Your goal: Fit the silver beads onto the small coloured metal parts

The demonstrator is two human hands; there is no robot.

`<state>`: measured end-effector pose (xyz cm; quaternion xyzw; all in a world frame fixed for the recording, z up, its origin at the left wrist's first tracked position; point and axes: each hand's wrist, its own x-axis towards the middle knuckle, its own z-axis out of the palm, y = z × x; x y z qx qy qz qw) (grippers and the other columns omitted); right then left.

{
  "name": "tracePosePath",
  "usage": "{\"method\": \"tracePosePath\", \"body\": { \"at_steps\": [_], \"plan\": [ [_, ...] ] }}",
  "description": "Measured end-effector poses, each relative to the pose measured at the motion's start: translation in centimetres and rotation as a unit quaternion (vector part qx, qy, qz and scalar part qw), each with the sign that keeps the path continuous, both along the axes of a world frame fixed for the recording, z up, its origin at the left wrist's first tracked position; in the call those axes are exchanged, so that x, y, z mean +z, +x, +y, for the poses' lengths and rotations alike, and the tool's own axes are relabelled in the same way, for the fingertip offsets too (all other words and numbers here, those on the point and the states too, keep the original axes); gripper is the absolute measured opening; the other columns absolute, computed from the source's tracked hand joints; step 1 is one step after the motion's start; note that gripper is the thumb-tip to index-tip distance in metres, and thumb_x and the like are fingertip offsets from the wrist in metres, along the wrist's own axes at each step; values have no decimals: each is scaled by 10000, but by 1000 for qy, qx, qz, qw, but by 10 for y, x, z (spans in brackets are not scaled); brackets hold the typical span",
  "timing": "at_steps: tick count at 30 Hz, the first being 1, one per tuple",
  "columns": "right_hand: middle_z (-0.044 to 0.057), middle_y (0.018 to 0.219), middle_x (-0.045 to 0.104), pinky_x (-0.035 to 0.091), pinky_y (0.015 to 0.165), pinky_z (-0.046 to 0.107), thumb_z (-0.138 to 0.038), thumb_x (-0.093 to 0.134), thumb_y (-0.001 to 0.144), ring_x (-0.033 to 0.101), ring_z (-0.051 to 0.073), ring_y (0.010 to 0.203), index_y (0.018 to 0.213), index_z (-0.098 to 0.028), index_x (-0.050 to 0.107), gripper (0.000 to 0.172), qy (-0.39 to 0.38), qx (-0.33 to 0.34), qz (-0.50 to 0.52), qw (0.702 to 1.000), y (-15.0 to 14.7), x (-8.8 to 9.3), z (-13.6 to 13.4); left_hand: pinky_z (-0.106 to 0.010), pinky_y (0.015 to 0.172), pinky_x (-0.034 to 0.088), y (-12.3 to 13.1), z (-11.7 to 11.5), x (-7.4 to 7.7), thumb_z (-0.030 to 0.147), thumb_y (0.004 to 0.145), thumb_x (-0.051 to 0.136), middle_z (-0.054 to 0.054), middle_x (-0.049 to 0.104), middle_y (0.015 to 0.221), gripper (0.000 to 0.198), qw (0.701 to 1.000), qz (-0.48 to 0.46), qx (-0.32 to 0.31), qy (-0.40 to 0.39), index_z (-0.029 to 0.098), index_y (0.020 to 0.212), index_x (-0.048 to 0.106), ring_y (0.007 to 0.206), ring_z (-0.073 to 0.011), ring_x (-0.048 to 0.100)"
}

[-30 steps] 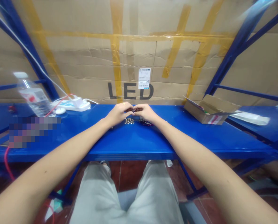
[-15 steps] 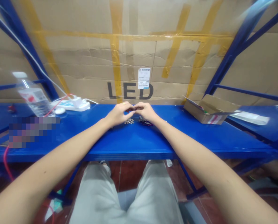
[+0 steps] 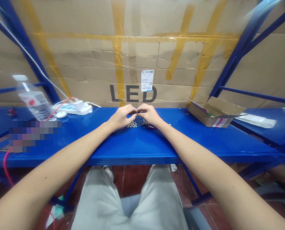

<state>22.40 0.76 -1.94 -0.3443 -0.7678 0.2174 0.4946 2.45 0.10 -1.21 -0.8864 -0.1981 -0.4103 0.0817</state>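
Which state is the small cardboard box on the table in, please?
Open: the small cardboard box has its flaps apart, not folded over its top.

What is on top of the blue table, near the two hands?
A cluster of small shiny pieces and, to its right, a small pile with dark and shiny parts. The left hand and right hand cover whatever lies directly behind them, and maybe part of the pile.

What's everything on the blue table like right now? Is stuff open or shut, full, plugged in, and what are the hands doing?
Left hand: curled, close to the other hand; grip unclear
Right hand: curled likewise; grip unclear
Shiny little pieces: loose, clustered
Dark pieces: heaped, partly hidden
Bottle: capped, clear
Power strip: white plug in; on or off, can't tell
Cardboard box: open
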Motion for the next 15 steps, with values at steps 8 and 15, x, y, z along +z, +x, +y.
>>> {"method": "tracePosePath", "body": {
  "at_steps": [8, 15],
  "plan": [
    [49, 889, 671, 517, 873, 350, -145, 714, 707, 644, 192, 871, 832, -186, 793, 153, 8, 13, 1, 1000, 1, -2, 2, -293, 781, 507, 0, -1, 0, 155, 919, 523, -48, 697, 893, 149, 1000, -9, -5, -3, 175, 960, 665, 808, -156, 648],
    [30, 847, 667, 526, 831, 348, -140, 728, 694, 642, 187, 833, 811, -202, 790, 146, 28, 24, 14, 999, 3, -6, 9, -296, 787, 514, 1, 2, -2, 163, 938, 514, -52, 714, 909, 165, 1000, -18, -11, 4, 174, 957, 677, 820, -159, 666]
  ]
}}
